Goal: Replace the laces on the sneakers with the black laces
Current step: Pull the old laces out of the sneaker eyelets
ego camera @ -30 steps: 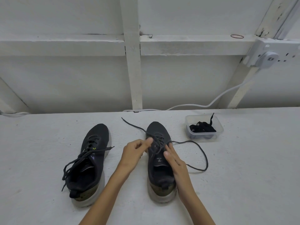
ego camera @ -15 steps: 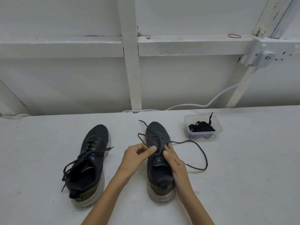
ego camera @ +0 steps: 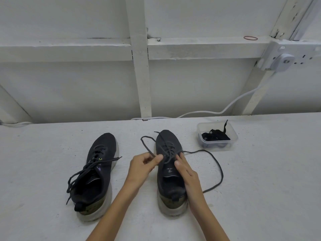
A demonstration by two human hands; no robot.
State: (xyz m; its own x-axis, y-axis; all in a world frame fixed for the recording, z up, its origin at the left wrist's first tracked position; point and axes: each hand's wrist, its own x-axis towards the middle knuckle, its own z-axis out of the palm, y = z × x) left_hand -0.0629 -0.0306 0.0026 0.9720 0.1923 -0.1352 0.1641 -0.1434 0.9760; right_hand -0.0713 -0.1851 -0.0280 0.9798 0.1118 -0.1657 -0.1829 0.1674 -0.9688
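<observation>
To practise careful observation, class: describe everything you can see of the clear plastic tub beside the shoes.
The tub is a shallow, rectangular container with rounded corners, of clear, slightly cloudy plastic, with no lid on. It stands upright on the white table, beyond and to the right of the right-hand sneaker, apart from it. Inside lies a tangled bundle of black laces; one flat end sticks up over the far rim. Something dark shows through the front wall, too unclear to name.
</observation>
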